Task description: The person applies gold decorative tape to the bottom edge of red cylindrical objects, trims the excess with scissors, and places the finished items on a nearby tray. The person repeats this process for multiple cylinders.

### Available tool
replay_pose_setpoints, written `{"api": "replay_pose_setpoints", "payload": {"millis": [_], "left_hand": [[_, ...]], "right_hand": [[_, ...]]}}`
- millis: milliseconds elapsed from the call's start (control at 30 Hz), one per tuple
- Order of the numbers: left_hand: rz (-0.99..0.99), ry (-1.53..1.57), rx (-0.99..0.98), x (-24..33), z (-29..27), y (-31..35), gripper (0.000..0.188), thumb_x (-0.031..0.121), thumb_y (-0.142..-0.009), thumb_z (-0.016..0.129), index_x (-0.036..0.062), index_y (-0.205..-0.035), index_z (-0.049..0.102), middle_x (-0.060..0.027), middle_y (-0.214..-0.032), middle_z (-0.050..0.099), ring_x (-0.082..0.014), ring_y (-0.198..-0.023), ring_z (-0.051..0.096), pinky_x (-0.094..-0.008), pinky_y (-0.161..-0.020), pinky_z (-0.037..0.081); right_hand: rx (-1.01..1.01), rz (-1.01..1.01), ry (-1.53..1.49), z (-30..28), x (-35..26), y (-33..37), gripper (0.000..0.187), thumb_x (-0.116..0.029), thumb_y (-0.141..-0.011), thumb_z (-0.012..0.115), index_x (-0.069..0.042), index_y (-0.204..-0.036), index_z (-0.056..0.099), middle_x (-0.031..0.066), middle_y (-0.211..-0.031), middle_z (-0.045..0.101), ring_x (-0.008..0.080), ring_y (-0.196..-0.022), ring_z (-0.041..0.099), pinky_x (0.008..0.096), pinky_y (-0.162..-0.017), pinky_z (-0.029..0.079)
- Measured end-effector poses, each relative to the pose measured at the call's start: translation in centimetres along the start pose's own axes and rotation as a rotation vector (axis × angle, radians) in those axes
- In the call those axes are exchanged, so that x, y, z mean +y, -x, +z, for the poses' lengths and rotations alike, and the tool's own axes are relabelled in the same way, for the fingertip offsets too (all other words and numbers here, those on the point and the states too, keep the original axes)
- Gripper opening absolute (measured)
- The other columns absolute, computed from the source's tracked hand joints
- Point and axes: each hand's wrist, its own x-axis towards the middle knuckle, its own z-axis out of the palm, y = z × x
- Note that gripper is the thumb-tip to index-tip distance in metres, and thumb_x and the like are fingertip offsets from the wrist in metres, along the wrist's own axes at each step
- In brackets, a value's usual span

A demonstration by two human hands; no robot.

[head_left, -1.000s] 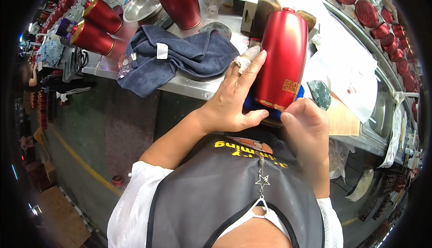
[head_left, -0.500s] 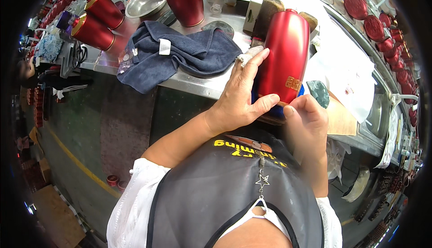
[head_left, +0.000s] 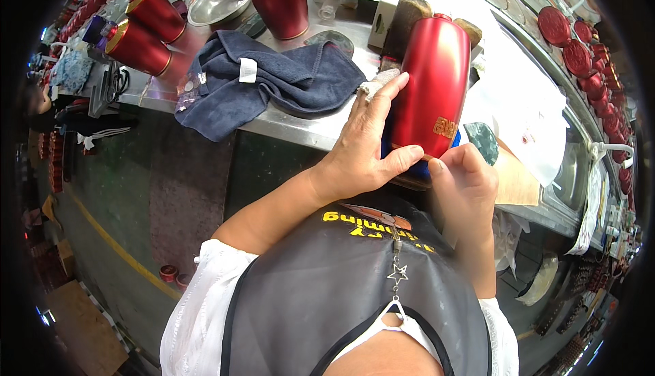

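Note:
A glossy red bottle-shaped vessel (head_left: 431,69) with a short neck lies tilted at the table's front edge, its neck pointing away from me. Near its base is a small gold emblem (head_left: 445,128). My left hand (head_left: 365,144) holds it, fingers along its left side and thumb at the base rim. A whitish wrap (head_left: 379,82) covers one of those fingertips. At the base's right corner my right hand (head_left: 467,181) is closed in a pinch; whatever it grips is hidden. Something dark blue (head_left: 413,171) shows beneath the base. Dark blocks (head_left: 408,24) stand behind the vessel.
Left of the vessel lies a crumpled dark blue cloth (head_left: 300,79). Several red vessels (head_left: 278,1) and a metal bowl (head_left: 220,1) stand farther back. At right are white sheets (head_left: 529,106), a dark green piece (head_left: 482,142) and a row of round red pieces (head_left: 578,59).
The row of round red pieces at the far right has moved toward me along its line. Both hands and the red vessel stay almost in place, and the view has shifted slightly.

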Motion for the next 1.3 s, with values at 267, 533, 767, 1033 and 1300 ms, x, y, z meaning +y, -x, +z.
{"api": "replay_pose_setpoints", "payload": {"millis": [267,533,767,1033,1300], "left_hand": [[-0.003,0.063,-0.017,-0.7,-0.2,0.0,0.089,0.034,-0.090,0.077,-0.0032,-0.156,0.028,-0.0282,-0.153,0.036,-0.0419,-0.144,0.035,-0.0473,-0.121,0.027],[-0.031,0.020,-0.026,0.0,-0.2,0.1,0.091,0.031,-0.091,0.077,-0.0055,-0.157,0.026,-0.0260,-0.159,0.031,-0.0358,-0.150,0.029,-0.0442,-0.123,0.022],[-0.004,0.015,-0.004,-0.3,-0.1,-0.2,0.094,0.036,-0.089,0.079,-0.0021,-0.157,0.027,-0.0283,-0.152,0.036,-0.0430,-0.143,0.035,-0.0485,-0.120,0.027],[-0.019,0.017,-0.017,-0.2,-0.2,-0.1,0.094,0.035,-0.089,0.079,-0.0015,-0.157,0.026,-0.0278,-0.154,0.035,-0.0427,-0.144,0.034,-0.0484,-0.121,0.026],[-0.026,0.042,-0.017,-0.2,-0.2,0.0,0.093,0.035,-0.090,0.078,-0.0014,-0.157,0.026,-0.0275,-0.154,0.034,-0.0422,-0.145,0.033,-0.0481,-0.121,0.026]], "right_hand": [[-0.044,0.168,-0.018,-0.3,-0.7,0.2,0.015,0.002,-0.090,0.071,-0.001,-0.082,0.059,-0.0032,-0.072,0.057,0.0044,-0.066,0.048,0.0227,-0.060,0.040],[-0.018,0.047,-0.005,0.0,-0.3,-0.1,0.016,0.001,-0.090,0.072,0.000,-0.081,0.058,0.0001,-0.065,0.056,0.0048,-0.058,0.048,0.0229,-0.054,0.039],[-0.007,0.081,-0.065,-0.1,0.1,0.2,0.016,-0.001,-0.091,0.072,0.001,-0.083,0.059,0.0002,-0.062,0.056,0.0041,-0.055,0.048,0.0228,-0.051,0.038],[-0.017,0.099,-0.058,-0.4,0.6,0.2,0.016,-0.002,-0.091,0.072,0.000,-0.083,0.059,-0.0001,-0.062,0.056,0.0046,-0.055,0.048,0.0227,-0.052,0.038],[-0.022,0.137,-0.066,-0.2,0.3,0.1,0.017,-0.001,-0.092,0.070,-0.001,-0.081,0.057,-0.0021,-0.065,0.053,0.0043,-0.059,0.045,0.0224,-0.054,0.037]]}}
